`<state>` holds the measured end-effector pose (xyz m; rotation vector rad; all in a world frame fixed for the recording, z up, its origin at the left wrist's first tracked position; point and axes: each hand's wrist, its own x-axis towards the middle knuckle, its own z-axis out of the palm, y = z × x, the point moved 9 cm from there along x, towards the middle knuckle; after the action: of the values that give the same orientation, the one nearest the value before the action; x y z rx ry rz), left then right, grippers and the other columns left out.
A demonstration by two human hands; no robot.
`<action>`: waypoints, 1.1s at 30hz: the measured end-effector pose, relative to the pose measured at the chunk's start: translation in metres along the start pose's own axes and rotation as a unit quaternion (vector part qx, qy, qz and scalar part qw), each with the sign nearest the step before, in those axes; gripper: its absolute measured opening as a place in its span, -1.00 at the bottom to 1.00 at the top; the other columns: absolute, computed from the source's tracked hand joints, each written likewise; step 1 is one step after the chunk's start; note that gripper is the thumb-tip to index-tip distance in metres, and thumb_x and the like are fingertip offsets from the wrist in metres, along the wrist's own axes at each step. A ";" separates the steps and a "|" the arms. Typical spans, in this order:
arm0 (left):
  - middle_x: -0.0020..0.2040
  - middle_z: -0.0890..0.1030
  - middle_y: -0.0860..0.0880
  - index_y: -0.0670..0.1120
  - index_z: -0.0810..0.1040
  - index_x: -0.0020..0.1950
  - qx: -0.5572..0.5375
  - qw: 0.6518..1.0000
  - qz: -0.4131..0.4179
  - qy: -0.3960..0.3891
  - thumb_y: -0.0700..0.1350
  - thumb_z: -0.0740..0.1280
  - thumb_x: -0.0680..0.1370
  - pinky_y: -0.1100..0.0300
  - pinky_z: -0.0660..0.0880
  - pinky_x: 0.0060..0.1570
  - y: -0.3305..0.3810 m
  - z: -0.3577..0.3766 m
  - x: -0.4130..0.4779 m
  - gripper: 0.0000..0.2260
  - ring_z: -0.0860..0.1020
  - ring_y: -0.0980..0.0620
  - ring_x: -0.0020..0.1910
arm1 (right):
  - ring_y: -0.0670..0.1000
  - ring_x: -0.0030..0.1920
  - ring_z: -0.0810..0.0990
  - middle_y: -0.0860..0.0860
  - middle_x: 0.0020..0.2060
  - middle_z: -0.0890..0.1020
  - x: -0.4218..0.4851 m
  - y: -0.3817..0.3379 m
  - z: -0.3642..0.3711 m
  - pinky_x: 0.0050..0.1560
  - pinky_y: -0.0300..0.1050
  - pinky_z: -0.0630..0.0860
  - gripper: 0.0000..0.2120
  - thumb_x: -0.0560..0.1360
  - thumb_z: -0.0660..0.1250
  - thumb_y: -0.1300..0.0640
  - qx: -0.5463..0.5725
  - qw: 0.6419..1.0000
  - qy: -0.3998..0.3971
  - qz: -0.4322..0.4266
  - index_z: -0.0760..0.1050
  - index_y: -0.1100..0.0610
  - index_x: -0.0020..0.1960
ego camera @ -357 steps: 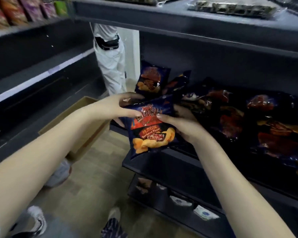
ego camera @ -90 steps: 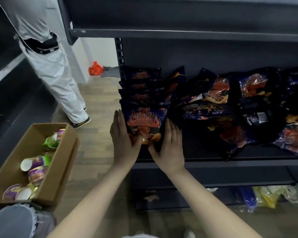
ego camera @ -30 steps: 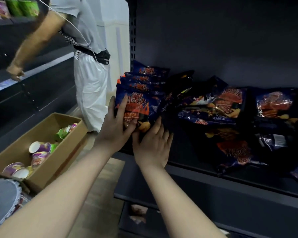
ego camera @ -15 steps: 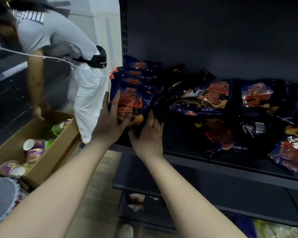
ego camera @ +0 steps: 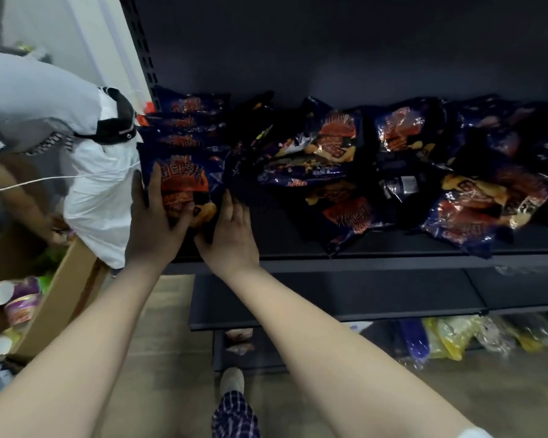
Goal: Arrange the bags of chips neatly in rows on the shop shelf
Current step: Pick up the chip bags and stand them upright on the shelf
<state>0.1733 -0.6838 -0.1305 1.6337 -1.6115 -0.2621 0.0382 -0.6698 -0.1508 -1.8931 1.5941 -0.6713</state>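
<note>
Dark shop shelf [ego camera: 393,257], left end, and both hands are flat on the front bag of chips [ego camera: 184,181]: navy foil, red-orange lettering, golden chips printed low. Left hand [ego camera: 159,222] lies fingers straight along its left edge, thumb across the lower front. Right hand [ego camera: 231,235] presses its right side, fingers straight, nothing clamped. Four bags stand in that row [ego camera: 187,121], one behind another. Loose bags [ego camera: 336,143] sprawl across the shelf's middle and right, too jumbled to count. One cardboard box [ego camera: 73,279] sits on the floor to the left.
</note>
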 end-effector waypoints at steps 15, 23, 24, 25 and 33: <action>0.45 0.20 -0.22 -0.15 0.26 0.41 0.071 0.975 0.209 0.035 0.09 0.20 0.47 -0.08 0.15 0.39 0.138 0.000 -0.005 -0.44 0.19 -0.21 0.41 | 0.28 0.21 0.46 0.24 0.30 0.43 -0.049 -0.026 -0.158 0.12 0.17 0.50 -0.47 0.40 0.22 0.16 -0.163 0.921 0.216 -0.280 0.37 0.23 0.36; 0.40 0.29 -0.10 -0.02 0.16 0.46 -0.005 0.976 0.032 -0.214 0.06 0.25 0.55 0.14 0.37 0.15 0.194 0.110 -0.029 -0.47 0.39 -0.09 0.29 | 0.31 0.39 0.22 0.20 0.47 0.14 -0.066 0.099 -0.221 0.26 0.17 0.40 -0.53 0.53 0.23 0.09 -0.237 0.957 0.163 -0.045 0.28 0.18 0.40; 0.42 0.23 -0.12 -0.05 0.13 0.47 -0.029 0.976 0.002 -0.218 0.03 0.27 0.54 0.18 0.34 0.15 0.192 0.115 -0.033 -0.44 0.37 -0.11 0.31 | 0.29 0.41 0.17 0.17 0.49 0.09 -0.069 0.116 -0.215 0.31 0.15 0.35 -0.51 0.55 0.21 0.04 -0.240 0.964 0.115 -0.008 0.23 0.14 0.43; 0.42 0.18 -0.14 -0.07 0.11 0.47 -0.052 0.974 -0.025 -0.219 0.00 0.28 0.54 0.22 0.30 0.12 0.190 0.119 -0.036 -0.42 0.34 -0.12 0.33 | 0.28 0.42 0.17 0.15 0.50 0.06 -0.073 0.130 -0.207 0.32 0.13 0.34 -0.49 0.56 0.19 0.00 -0.242 0.967 0.071 0.021 0.18 0.11 0.46; 0.36 0.37 -0.11 -0.11 0.17 0.46 -0.258 0.906 -0.256 -0.215 0.01 0.41 0.44 0.20 0.36 0.15 0.171 0.139 -0.054 -0.31 0.41 -0.12 0.28 | 0.24 0.24 0.38 0.15 0.30 0.39 -0.091 0.137 -0.197 0.16 0.09 0.45 -0.53 0.55 0.19 -0.08 -0.210 0.973 0.084 0.057 0.32 0.10 0.39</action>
<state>-0.0532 -0.6645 -0.1301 1.5982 -1.2142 -1.2867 -0.2095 -0.6175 -0.1075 -2.0572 2.0668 -0.4813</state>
